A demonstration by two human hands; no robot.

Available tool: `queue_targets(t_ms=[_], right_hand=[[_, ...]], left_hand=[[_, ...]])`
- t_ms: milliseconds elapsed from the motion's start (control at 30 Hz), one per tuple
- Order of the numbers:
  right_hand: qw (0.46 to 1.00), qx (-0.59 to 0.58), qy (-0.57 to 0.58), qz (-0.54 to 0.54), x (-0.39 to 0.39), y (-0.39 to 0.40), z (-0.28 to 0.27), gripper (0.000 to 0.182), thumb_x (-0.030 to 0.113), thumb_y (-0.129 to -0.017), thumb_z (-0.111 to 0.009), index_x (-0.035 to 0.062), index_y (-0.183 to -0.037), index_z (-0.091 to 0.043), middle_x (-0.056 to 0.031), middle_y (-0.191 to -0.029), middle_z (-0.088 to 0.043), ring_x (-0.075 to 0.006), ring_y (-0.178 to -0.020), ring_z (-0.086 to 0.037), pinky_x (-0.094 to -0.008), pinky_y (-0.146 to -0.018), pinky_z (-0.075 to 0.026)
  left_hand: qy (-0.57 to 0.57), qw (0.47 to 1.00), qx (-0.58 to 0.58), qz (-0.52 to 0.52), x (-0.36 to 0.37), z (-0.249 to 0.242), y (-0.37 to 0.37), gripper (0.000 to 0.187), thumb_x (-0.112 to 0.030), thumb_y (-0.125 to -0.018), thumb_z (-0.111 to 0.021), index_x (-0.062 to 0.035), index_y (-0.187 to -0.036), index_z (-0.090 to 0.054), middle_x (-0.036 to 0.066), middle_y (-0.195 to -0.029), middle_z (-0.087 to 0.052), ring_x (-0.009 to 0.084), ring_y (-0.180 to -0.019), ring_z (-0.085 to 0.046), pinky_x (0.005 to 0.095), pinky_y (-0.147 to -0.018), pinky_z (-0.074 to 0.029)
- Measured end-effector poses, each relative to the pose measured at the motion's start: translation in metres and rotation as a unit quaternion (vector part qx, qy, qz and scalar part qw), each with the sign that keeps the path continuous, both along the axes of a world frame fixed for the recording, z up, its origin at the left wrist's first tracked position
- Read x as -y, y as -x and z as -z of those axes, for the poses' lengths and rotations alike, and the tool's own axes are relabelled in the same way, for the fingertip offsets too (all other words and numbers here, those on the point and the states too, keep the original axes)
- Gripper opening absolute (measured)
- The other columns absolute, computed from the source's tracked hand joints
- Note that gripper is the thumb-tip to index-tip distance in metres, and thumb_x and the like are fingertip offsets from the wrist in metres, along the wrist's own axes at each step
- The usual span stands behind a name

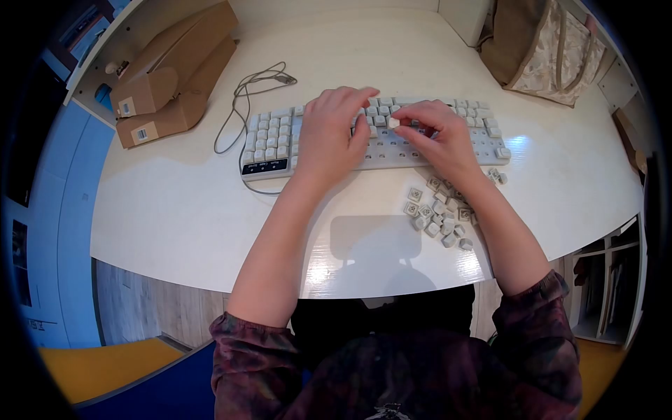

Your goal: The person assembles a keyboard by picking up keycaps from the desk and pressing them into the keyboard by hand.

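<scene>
A white keyboard lies across the desk, with its keys in place at the left end and along the far rows. Part of its near middle has no keycaps. My left hand rests over the left-middle part of the keyboard, fingers apart, with nothing visible in it. Between the thumb and fingertips of my right hand is a small white keycap, held just above the keys. Loose keycaps lie in a pile near my right forearm, some upside down.
Cardboard boxes stand at the back left. A grey cable loops beside the keyboard's left end. At the back right sits a brown patterned bag. The desk's near edge curves in front of my body.
</scene>
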State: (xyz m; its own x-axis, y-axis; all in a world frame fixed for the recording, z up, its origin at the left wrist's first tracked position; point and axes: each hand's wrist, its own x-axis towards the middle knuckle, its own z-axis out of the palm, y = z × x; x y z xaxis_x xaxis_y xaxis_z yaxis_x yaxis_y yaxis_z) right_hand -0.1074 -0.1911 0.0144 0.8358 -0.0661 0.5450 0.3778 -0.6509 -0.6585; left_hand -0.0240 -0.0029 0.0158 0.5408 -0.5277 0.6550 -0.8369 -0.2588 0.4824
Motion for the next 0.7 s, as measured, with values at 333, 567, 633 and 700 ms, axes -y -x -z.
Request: queue_targets(t_ms=[333,567,633,700], right_hand=[[0.995,-0.065,0.054,0.055,-0.005,-0.008,0.013,0.019,0.018,-0.078,-0.076,0.0126,-0.096,-0.077,-0.0037,-0.083,-0.066,-0.0241,-0.085,-0.060,-0.0366,-0.073,-0.049],[0.993,-0.068,0.077,0.061,-0.005,-0.009,0.011,0.016,0.018,-0.079,-0.075,0.0128,-0.094,-0.078,-0.0033,-0.087,-0.068,-0.0245,-0.088,-0.062,-0.0369,-0.074,-0.050],[0.992,-0.079,0.078,0.060,-0.005,-0.010,0.010,0.016,0.018,-0.079,-0.075,0.0128,-0.094,-0.078,-0.0032,-0.088,-0.069,-0.0248,-0.088,-0.062,-0.0370,-0.074,-0.051],[0.990,-0.086,0.093,0.063,-0.006,-0.009,0.009,0.017,0.018,-0.079,-0.075,0.0125,-0.094,-0.078,-0.0031,-0.088,-0.069,-0.0251,-0.088,-0.062,-0.0371,-0.074,-0.051]], left_hand=[[-0.037,0.999,0.029,-0.012,0.002,0.011,0.003,0.023,-0.006,-0.082,-0.062,-0.0093,-0.103,-0.069,0.006,-0.105,-0.063,0.0259,-0.105,-0.059,0.0444,-0.103,-0.038],[-0.098,0.994,0.053,-0.022,-0.001,0.002,0.006,0.019,-0.007,-0.079,-0.065,-0.0120,-0.094,-0.075,0.003,-0.096,-0.064,0.0211,-0.098,-0.061,0.0495,-0.109,-0.036],[-0.117,0.991,0.057,-0.007,-0.002,0.002,0.006,0.019,-0.008,-0.078,-0.065,-0.0124,-0.094,-0.076,0.002,-0.094,-0.064,0.0207,-0.098,-0.061,0.0505,-0.108,-0.036],[-0.134,0.989,0.060,-0.008,-0.005,-0.001,0.008,0.021,-0.008,-0.078,-0.065,-0.0130,-0.096,-0.075,0.003,-0.096,-0.065,0.0224,-0.098,-0.061,0.0508,-0.109,-0.036]])
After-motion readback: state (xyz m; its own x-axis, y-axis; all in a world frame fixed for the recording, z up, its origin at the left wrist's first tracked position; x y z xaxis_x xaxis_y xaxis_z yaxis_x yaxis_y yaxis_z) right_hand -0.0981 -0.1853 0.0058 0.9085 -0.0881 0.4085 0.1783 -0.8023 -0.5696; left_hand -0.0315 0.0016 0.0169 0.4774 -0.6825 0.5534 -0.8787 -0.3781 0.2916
